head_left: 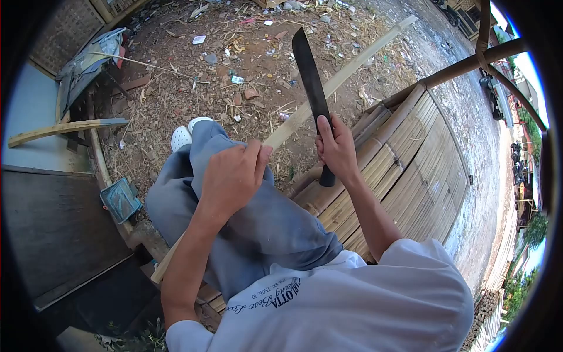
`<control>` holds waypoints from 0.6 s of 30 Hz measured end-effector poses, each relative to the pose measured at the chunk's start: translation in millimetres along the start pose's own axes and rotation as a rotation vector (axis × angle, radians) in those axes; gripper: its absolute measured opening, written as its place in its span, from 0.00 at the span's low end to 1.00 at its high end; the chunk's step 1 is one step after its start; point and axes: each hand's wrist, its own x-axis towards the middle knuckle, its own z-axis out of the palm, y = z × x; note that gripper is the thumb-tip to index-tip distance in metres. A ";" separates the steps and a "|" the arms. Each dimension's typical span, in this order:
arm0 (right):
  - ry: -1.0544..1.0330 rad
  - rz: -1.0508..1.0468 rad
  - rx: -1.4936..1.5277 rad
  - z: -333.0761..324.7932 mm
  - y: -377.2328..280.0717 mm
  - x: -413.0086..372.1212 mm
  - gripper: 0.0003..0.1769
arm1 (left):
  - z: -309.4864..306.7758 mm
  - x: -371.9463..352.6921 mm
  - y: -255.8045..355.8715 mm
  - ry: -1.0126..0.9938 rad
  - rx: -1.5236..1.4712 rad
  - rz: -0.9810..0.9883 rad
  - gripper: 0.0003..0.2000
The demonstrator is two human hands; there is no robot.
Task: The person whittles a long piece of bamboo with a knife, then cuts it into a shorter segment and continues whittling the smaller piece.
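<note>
My right hand [338, 148] is wrapped round the handle of a machete [312, 76], its dark blade pointing up and away from me. The blade overlaps a long pale bamboo strip [366, 54] in this view. My left hand [231, 175] pinches that strip between thumb and fingers, above my lap. From there the strip runs far out to the upper right, and its near end shows beside my left forearm. Part of its length is hidden behind the left hand and arm.
Bamboo slats form a platform [404, 167] on my right. Ahead, the dirt ground [167, 97] is strewn with shavings and litter. To the left are a curved wooden piece [64, 132] and a blue plastic basket [120, 200]. A bamboo pole [469, 66] crosses at upper right.
</note>
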 end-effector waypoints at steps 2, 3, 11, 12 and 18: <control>0.067 -0.200 -0.329 8.3 19.4 -1.1 0.20 | 0.3 0.8 -0.4 -0.009 0.010 0.003 0.16; 0.067 -0.201 -0.330 11.9 17.3 -6.5 0.20 | 0.9 1.5 -0.5 -0.008 0.010 0.003 0.16; 0.208 -0.197 -0.514 16.3 8.0 -9.5 0.24 | 0.0 0.4 -1.6 -0.003 0.025 -0.002 0.15; 0.157 -0.268 -0.557 17.9 7.8 -16.5 0.24 | 0.1 0.3 -1.2 -0.004 0.025 -0.004 0.15; 0.260 -0.140 -0.361 13.2 11.0 -2.5 0.27 | 3.2 0.7 -2.2 -0.003 0.051 -0.015 0.15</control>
